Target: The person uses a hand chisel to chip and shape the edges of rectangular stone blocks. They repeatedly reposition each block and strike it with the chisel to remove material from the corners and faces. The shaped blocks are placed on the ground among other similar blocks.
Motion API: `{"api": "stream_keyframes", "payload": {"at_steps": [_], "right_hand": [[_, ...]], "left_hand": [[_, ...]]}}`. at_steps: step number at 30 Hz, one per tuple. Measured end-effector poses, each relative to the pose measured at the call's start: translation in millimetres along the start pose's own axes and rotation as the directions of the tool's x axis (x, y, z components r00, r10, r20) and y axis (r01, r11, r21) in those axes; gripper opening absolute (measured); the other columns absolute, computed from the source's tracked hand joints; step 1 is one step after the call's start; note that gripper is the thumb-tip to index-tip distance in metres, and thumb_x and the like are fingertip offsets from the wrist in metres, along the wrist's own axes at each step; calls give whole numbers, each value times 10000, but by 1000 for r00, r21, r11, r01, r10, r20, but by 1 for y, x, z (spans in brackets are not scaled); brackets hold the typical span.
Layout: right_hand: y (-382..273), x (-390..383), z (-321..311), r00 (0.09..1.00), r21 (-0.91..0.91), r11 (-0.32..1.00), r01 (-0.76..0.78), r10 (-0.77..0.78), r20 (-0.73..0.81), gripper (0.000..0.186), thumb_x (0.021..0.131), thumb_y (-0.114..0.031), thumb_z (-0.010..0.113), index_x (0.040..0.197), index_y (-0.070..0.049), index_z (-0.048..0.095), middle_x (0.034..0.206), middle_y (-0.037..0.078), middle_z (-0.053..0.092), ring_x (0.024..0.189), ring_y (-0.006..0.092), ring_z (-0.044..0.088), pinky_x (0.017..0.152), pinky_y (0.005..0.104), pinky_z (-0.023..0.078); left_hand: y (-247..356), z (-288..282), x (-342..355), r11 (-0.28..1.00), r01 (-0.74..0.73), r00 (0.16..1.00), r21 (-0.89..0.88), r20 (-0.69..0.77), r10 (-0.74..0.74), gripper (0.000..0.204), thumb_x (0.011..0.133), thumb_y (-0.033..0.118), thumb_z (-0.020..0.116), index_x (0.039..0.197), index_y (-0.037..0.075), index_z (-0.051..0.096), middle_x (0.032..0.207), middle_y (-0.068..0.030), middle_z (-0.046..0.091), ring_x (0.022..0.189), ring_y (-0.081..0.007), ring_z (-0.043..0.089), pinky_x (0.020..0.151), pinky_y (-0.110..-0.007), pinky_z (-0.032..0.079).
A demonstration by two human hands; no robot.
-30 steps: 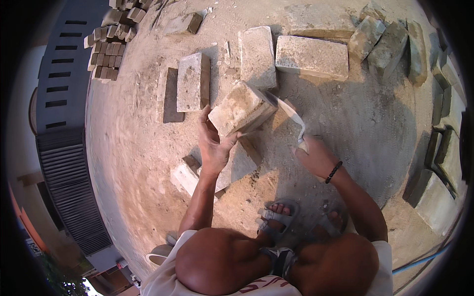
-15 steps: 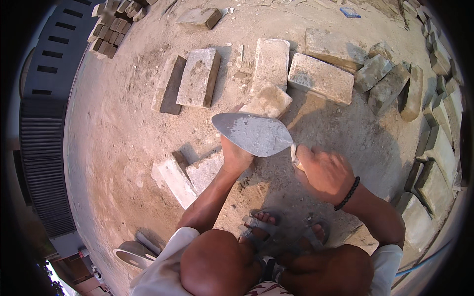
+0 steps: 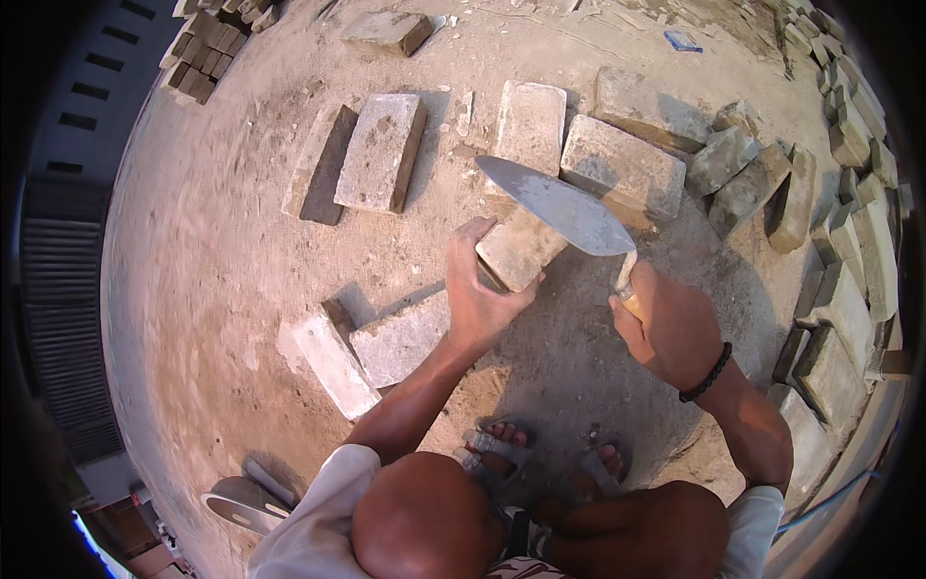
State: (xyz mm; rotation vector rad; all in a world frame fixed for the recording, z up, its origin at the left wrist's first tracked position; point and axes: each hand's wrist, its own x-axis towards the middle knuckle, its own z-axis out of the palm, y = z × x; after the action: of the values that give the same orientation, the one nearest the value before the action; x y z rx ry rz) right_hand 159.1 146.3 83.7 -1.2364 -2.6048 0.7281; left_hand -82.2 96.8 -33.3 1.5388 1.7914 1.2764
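On bare, dusty ground (image 3: 231, 270), in front of the crouching person's feet: one pale brick (image 3: 522, 253) held in the left hand (image 3: 482, 301). Left hand is curled around the brick's near end, fingers along its left side, thumb at the lower right corner; grip closed as far as the brick's width allows. Brick sits tilted, near the middle of the view; whether its far end rests on anything cannot be told, being hidden by the blade.

Right hand (image 3: 672, 323) is closed in a fist around the wooden handle of a trowel (image 3: 564, 205). Blade points up and left, crossing over the far edge of the held brick; contact between the two not certain from this angle. Dark beaded bracelet (image 3: 707, 373) on the right wrist.

Surroundings: two bricks side by side to the upper left, the flatter one (image 3: 381, 152) just right of the tilted one (image 3: 320, 164). Beyond the blade, an upright-lying brick (image 3: 531, 124) near a slanted one (image 3: 624, 165). Left of the left forearm, a narrow white-topped brick (image 3: 335, 360) beside a broader one (image 3: 403, 338). Along the right, a long row of blocks (image 3: 873, 256). Small blue packet (image 3: 683, 41) at the far side.
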Motion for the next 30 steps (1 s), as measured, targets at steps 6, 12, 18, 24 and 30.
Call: {"api": "stream_keyframes", "payload": {"at_steps": [6,12,18,24,30], "right_hand": [[34,16,-2,984,-227,963,-147,165,65,277,913,-230,629,1043,-3,535,843,223,653,773,390,663,669,474,508],[46,-4,16,968,320,942,-104,170,-186,325,905,-235,629,1083,24,549,767,172,627,707,338,633,673,412,494],[20,-42,85,891,833,456,-314,444,92,269,916,-189,640,1083,9,568,740,110,601,679,172,581,641,338,474],[-14,-46,140,898,890,454,37,375,-229,255,927,-147,661,1092,1,533,713,41,582,606,101,589,544,274,475],[-26,-30,167,981,661,742,110,25,-192,322,885,-217,709,1092,1,592,786,177,646,737,336,695,622,421,541]], "left_hand": [[-1,2,-12,993,13,1000,-118,-11,-15,958,664,435,906,1382,15,431,1334,-195,473,1253,-329,487,1047,-439,395],[6,-45,23,950,87,917,-298,396,40,985,765,603,769,1464,8,409,1441,-189,433,1393,-309,381,1144,-441,306],[44,-27,91,887,379,677,-264,733,-71,771,796,357,806,1435,68,485,1372,-143,531,1302,-243,488,1113,-389,347],[27,-45,74,698,462,863,-547,457,-214,278,991,172,603,1241,85,516,1143,-81,620,997,-144,619,819,-280,537],[17,-36,64,723,387,920,-572,296,-257,226,1045,199,511,1223,59,516,1111,-64,618,952,-125,614,805,-268,528]]}}
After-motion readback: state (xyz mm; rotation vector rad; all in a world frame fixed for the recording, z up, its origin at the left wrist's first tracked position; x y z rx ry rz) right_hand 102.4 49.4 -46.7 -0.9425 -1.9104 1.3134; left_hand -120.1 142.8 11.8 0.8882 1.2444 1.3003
